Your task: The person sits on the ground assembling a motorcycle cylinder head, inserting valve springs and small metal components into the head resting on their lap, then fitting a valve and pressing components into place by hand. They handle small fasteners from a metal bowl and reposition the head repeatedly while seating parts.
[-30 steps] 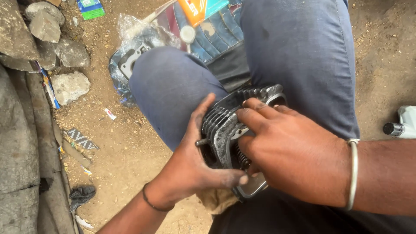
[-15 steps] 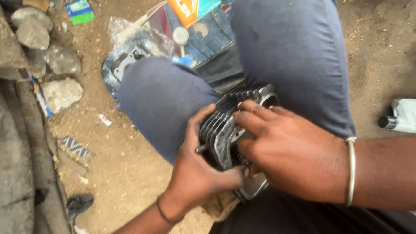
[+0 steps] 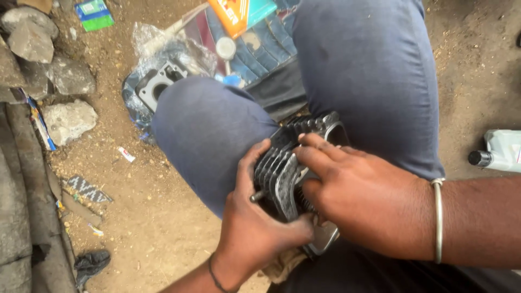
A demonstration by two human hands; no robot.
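Since prev frame, view shifted a bit; both hands kept hold. Left hand (image 3: 255, 228) & right hand (image 3: 363, 209) had fingers clamped on finned engine cylinder (image 3: 287, 168), betw. knees, on lap.

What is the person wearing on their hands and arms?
No gloves and no sleeves in view: both arms are bare. The right hand has a thin silver bangle round the wrist. The left hand has a thin dark band round its wrist. Both hands look smudged with dark grime.
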